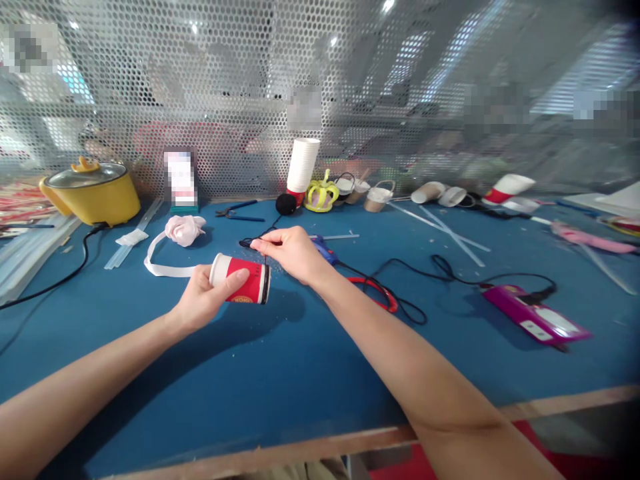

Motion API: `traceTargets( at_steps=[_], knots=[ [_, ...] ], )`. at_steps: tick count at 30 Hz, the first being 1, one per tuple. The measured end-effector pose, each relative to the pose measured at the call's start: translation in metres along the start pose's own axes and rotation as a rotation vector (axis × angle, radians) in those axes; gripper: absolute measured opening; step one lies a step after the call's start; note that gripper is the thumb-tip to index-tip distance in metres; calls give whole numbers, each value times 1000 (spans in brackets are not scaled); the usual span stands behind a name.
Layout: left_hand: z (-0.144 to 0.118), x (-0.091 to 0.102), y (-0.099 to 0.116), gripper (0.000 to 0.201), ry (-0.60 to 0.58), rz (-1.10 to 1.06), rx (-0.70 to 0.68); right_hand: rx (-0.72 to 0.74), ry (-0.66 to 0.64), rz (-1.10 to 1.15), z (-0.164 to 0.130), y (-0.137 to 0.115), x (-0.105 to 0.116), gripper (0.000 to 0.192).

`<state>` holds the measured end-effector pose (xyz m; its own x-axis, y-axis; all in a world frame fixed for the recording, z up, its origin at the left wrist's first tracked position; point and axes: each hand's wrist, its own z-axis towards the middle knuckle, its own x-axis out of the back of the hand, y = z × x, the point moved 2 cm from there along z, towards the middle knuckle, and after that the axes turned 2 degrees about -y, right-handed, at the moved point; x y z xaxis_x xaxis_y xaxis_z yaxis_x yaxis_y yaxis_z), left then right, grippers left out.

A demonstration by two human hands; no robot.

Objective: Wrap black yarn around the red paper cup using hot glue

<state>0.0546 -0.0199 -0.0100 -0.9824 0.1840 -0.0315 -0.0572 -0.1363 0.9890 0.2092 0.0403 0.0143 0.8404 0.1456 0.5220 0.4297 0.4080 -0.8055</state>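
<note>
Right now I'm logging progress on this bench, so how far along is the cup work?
Finished-looking pieces lie at the back: a yellow crown and small cup baskets with handles. In hand: the left hand holds a red paper cup on its side, and the right hand pinches a thin black strand above it. That cup shows no handle yet, and a stack of unused cups remains.
</note>
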Motion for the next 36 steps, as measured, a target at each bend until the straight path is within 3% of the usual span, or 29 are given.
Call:
traceTargets(
  at_steps=[11, 23, 30, 34, 36],
  knots=[
    [-1, 0, -1, 27, 26, -16, -19, -68, -55, 41, -1, 2, -5, 22],
    [0, 2, -3, 28, 25, 1, -46, -108, -137, 86, -5, 4, -9, 32],
    [16, 4, 4, 18, 217, -452, 176, -142, -28, -80, 3, 16, -8, 42],
    [22, 7, 0, 16, 292, -504, 340, -72, 95, -87, 0, 4, 5, 33],
    [22, 7, -2, 17, 285, -497, 362, -38, 58, -50, -5, -4, 7, 33]
  ],
)
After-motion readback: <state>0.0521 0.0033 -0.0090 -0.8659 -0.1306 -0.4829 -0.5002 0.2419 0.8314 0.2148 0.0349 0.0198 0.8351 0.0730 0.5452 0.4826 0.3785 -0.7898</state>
